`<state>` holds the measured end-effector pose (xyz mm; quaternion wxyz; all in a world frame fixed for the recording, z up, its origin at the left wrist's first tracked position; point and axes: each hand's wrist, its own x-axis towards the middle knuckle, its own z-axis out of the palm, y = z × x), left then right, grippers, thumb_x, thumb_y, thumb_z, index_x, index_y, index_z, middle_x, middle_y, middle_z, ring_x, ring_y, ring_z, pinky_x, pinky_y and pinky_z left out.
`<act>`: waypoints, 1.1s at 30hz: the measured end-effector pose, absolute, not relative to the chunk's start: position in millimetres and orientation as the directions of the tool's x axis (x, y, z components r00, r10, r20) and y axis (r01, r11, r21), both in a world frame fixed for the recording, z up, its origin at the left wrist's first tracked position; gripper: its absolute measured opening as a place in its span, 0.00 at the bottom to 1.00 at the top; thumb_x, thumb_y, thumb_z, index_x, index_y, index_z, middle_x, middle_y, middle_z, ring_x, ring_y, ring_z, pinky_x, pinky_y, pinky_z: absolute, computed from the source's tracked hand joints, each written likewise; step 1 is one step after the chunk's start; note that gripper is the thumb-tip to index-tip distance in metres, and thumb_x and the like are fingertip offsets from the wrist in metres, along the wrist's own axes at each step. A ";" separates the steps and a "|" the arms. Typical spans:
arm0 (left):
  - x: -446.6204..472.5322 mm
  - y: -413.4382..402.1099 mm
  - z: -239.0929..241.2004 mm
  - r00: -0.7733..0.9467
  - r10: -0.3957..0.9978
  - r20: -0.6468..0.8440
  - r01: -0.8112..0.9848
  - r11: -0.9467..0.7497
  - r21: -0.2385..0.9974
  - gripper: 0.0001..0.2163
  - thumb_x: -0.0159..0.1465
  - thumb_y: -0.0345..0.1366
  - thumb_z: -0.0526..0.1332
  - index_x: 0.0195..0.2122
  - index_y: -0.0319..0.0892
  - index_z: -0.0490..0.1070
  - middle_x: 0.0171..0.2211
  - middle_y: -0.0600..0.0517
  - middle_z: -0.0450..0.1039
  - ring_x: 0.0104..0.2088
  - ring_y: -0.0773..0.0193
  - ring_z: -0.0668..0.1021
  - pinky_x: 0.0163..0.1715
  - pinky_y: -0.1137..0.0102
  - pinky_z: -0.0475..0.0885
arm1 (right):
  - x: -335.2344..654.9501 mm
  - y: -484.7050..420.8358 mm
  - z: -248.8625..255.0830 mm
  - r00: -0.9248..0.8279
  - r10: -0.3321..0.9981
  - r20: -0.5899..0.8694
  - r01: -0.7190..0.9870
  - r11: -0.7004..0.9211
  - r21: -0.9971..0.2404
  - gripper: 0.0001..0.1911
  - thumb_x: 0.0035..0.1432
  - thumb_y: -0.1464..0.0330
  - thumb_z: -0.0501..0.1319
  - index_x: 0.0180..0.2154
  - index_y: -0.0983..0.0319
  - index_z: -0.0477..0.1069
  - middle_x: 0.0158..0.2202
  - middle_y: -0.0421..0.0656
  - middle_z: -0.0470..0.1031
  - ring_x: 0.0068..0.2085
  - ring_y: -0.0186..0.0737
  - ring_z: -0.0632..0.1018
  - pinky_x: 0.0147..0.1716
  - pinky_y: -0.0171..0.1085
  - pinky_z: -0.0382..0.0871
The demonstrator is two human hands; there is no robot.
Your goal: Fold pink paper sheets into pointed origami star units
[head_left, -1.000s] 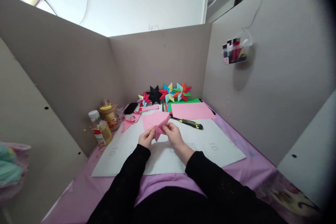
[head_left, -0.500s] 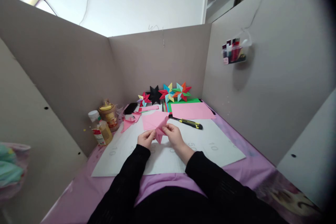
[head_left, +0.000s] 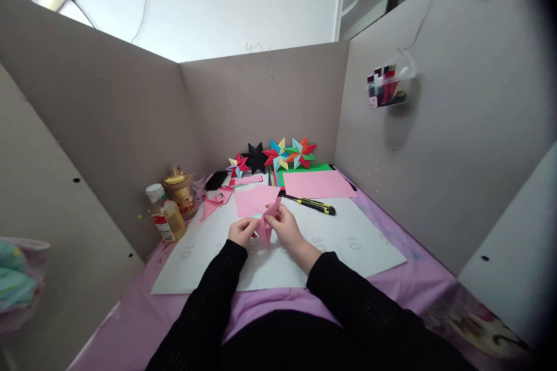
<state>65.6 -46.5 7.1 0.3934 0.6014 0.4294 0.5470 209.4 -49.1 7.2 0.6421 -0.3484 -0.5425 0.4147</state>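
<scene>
A folded piece of pink paper (head_left: 264, 232) is held above the white board (head_left: 348, 266), its lower point hanging between my hands. My left hand (head_left: 242, 232) pinches its left edge between thumb and fingers. On the other side, my right hand (head_left: 285, 226) grips the upright fold, thumb toward me. Just behind lies a flat pink sheet (head_left: 250, 200), partly covered by the piece in my hands. Right of my right hand rests a black and yellow utility knife (head_left: 315, 205). Folded pink pieces (head_left: 215, 202) lie to the left.
Paper stars (head_left: 278, 153) in several colours lean against the back partition (head_left: 265, 98). A pink sheet (head_left: 319, 184) tops green paper at the back right. At left stand a bottle (head_left: 167, 217), a brown jar (head_left: 180, 192) and a black phone (head_left: 216, 180). Grey partitions enclose three sides.
The folded pink paper has turned and closed up into a narrower, more upright shape. Both hands stay close together, with the right fingers shifted slightly along the fold.
</scene>
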 end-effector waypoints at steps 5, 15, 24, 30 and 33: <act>61.5 -44.9 8.4 0.081 0.960 0.266 0.094 -0.274 0.957 0.14 0.49 0.46 0.64 0.20 0.37 0.73 0.14 0.55 0.67 0.13 0.72 0.66 0.14 0.76 0.60 | 210.4 -56.0 10.3 0.037 0.903 0.428 -0.087 0.429 -0.899 0.18 0.49 0.69 0.60 0.44 0.63 0.69 0.40 0.46 0.74 0.39 0.42 0.75 0.38 0.39 0.69; 60.7 -47.2 8.8 0.103 0.945 0.312 0.200 -0.327 0.924 0.13 0.51 0.44 0.63 0.20 0.38 0.73 0.13 0.56 0.65 0.13 0.72 0.63 0.13 0.76 0.57 | 213.2 -56.6 11.8 -0.027 0.892 0.451 -0.047 0.450 -0.892 0.19 0.50 0.72 0.58 0.47 0.62 0.69 0.51 0.49 0.71 0.50 0.45 0.72 0.50 0.44 0.64; 60.6 -44.5 4.5 0.103 0.852 0.513 0.333 -0.515 0.790 0.12 0.56 0.42 0.58 0.23 0.39 0.72 0.20 0.53 0.70 0.23 0.66 0.71 0.25 0.73 0.66 | 209.2 -59.8 14.9 -0.018 0.883 0.468 -0.095 0.465 -0.880 0.23 0.47 0.71 0.61 0.48 0.62 0.65 0.42 0.46 0.74 0.41 0.42 0.75 0.38 0.37 0.70; 63.3 -46.7 2.2 0.157 0.764 0.626 0.436 -0.622 0.650 0.12 0.58 0.41 0.57 0.25 0.41 0.74 0.24 0.50 0.73 0.26 0.65 0.72 0.22 0.74 0.64 | 208.7 -55.9 9.1 0.045 0.899 0.435 -0.060 0.438 -0.897 0.20 0.47 0.71 0.60 0.45 0.62 0.65 0.30 0.40 0.73 0.29 0.37 0.74 0.28 0.33 0.67; 64.4 -49.0 1.9 0.183 0.733 0.656 0.473 -0.650 0.595 0.11 0.59 0.40 0.56 0.27 0.41 0.75 0.24 0.50 0.73 0.24 0.66 0.71 0.23 0.73 0.64 | 209.4 -54.0 6.7 0.068 0.901 0.428 -0.034 0.431 -0.902 0.21 0.46 0.71 0.61 0.45 0.62 0.66 0.32 0.41 0.73 0.31 0.38 0.74 0.30 0.35 0.67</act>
